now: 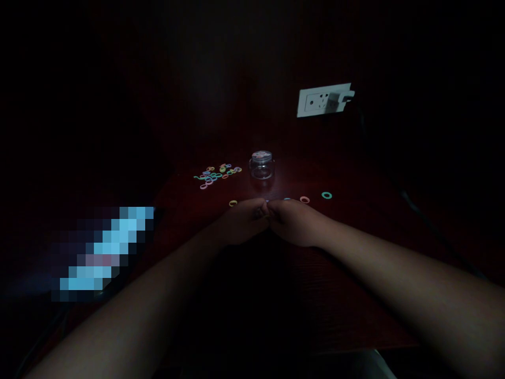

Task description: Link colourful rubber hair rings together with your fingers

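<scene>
My left hand (246, 221) and my right hand (294, 221) meet over the dark red table (311, 295), fingertips together and curled closed. What they pinch, if anything, is hidden in the dim light. Just beyond them lie several small elastic hair ties in a loose row: a yellow hair tie (233, 203) left of my left hand, a pink hair tie (304, 200) and a green hair tie (326, 195) past my right hand. A blue one is partly covered by my right hand. Farther back stands a clear lidded jar (262, 167).
A pile of colourful hair ties (213, 176) is spread left of the jar. At the left, a device with a lit, pixelated screen (114, 247) glows. A wall socket (323, 100) with a plugged-in charger (346, 97) is at the back right. The surroundings are very dark.
</scene>
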Motion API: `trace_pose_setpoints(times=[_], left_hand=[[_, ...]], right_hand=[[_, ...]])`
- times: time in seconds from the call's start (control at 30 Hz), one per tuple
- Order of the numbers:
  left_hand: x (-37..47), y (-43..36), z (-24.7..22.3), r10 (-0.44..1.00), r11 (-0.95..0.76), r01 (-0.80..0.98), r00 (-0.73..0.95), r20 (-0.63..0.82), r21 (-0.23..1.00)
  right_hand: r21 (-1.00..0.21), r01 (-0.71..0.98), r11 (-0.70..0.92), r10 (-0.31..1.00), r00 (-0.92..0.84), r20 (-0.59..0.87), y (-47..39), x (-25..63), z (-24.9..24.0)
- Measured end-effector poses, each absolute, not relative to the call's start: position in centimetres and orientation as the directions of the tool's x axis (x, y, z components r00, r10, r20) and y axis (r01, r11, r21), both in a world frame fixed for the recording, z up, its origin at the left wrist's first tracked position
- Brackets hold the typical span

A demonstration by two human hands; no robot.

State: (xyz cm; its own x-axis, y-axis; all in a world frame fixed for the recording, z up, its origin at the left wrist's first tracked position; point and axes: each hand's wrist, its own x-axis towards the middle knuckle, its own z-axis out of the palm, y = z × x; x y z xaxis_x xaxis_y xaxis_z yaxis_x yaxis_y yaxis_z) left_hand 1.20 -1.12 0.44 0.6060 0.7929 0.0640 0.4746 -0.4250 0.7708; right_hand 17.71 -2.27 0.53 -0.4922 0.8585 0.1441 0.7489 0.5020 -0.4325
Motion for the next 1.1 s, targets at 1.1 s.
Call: trace_pose_setpoints(times=[1.1], left_hand=[[1.26,-1.02,0.29,0.792,-0.407,0.457,0.608,0.057,0.791]], right_hand=[[-0.451,0.730,0.514,0.851,-0.501,0.159,-2.07,17.84,0.37]])
